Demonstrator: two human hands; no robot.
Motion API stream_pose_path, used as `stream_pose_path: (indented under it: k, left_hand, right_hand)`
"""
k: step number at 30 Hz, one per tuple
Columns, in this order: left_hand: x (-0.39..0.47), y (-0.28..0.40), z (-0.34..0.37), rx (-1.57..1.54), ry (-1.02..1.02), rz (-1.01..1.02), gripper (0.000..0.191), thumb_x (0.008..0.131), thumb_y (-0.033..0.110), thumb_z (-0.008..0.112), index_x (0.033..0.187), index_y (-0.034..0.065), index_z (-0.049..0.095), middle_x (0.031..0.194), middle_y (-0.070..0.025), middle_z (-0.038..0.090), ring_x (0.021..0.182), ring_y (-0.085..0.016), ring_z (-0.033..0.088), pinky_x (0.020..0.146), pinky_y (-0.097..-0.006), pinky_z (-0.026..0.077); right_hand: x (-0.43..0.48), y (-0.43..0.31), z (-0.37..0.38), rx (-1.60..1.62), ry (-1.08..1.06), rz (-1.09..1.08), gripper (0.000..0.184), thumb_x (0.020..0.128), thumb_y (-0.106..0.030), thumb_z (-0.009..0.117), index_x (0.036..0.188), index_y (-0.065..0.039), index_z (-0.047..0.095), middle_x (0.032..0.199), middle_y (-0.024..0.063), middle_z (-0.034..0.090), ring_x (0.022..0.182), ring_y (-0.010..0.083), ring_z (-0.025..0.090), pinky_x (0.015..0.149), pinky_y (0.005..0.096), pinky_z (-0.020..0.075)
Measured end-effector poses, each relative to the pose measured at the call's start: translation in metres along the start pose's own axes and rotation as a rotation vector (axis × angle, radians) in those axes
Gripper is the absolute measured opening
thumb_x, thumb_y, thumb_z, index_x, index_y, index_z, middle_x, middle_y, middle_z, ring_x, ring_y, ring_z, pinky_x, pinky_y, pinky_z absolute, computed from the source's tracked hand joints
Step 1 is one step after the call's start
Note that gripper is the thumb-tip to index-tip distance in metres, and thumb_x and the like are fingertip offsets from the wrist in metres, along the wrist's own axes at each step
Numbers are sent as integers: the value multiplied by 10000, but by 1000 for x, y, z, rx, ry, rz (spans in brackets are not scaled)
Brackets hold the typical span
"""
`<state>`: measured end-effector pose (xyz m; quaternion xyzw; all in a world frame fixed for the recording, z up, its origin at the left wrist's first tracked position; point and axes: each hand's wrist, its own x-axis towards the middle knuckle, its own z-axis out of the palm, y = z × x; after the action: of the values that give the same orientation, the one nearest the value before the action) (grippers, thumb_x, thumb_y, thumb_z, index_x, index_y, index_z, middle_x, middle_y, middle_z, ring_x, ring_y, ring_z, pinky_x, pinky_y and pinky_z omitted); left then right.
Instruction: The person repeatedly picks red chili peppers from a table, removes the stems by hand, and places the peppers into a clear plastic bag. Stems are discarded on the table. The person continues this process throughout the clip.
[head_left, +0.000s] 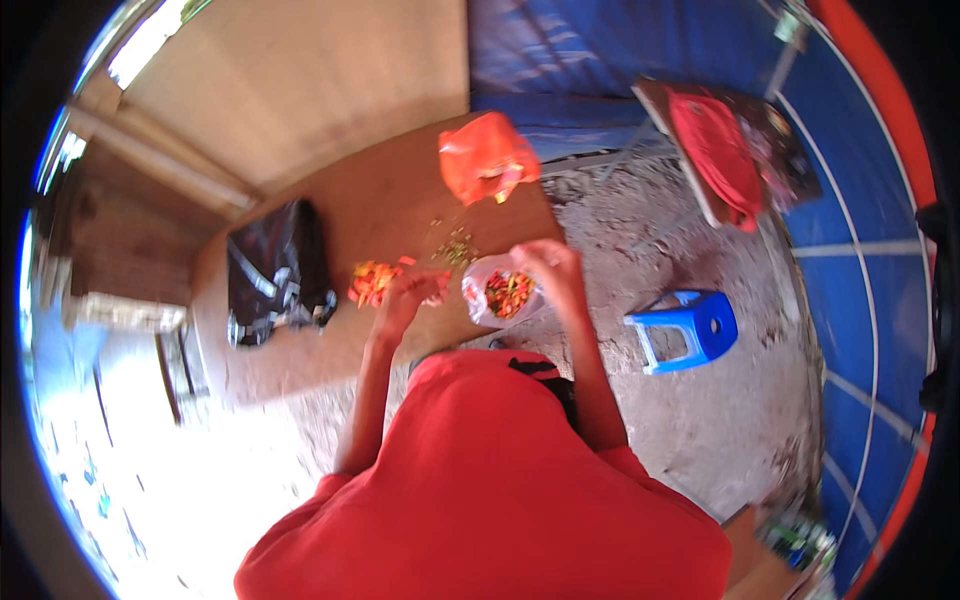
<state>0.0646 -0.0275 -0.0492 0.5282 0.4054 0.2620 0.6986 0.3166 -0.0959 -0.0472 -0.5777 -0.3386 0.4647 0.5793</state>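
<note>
My left hand (405, 296) is over the brown table, at the right edge of a pile of red and orange chili peppers (370, 282). Its fingers are curled, with reddish bits by the tips; blur hides whether it grips them. A thin, clear plastic bag (478, 300), its mouth spread, holds cut or small red, orange and green chili pieces (508, 292). Over the bag's right rim, my right hand (553, 268) bends its fingers towards the opening; whether they pinch the plastic or a pepper is unclear. Small greenish stems (454, 249) lie scattered just beyond the bag.
On the brown table (375, 202) are a black plastic bag (277, 262) at left and an orange-red plastic bag (484, 154) at the far end. A blue plastic stool (697, 330) stands on the rough floor to the right. Beyond it, a small table carries a red bag (716, 154).
</note>
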Motion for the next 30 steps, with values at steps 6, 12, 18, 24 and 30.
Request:
stream_pose_path:
  k: [6,12,18,24,30]
  left_hand:
    - [-35,-47,-44,-109,287,-61,205,851,92,584,1032,17,647,806,-16,641,709,-92,581,669,-237,470]
    - [-48,-84,-64,-114,517,-74,158,837,112,600,954,18,649,785,-10,631,674,-79,572,626,-219,451]
    - [-37,-111,-93,-112,600,-6,128,814,125,632,889,23,652,729,-10,624,646,-78,563,593,-217,441]
    - [21,-179,-151,336,682,-331,235,758,250,701,912,74,691,744,-72,657,690,-119,622,594,-287,489]
    - [70,-188,-150,771,800,-229,421,710,380,714,1006,85,663,986,-177,636,874,-344,621,744,-428,505]
  right_hand:
    - [99,37,-3,-686,-107,-165,163,752,-164,700,816,-14,695,741,135,678,678,207,670,616,318,504]
    - [132,114,47,-978,-246,-265,340,701,-226,731,968,-24,671,902,182,668,833,311,655,710,366,515]
    - [98,91,51,-534,-297,-142,421,791,-220,692,1120,19,582,1021,194,646,937,247,637,813,316,489]
    - [21,61,18,-251,-296,-12,293,855,-180,649,1051,33,605,944,105,650,869,147,617,780,264,481]
    - [-15,71,-8,-272,-46,-39,166,835,-105,662,929,26,624,876,72,652,814,122,626,729,227,488]
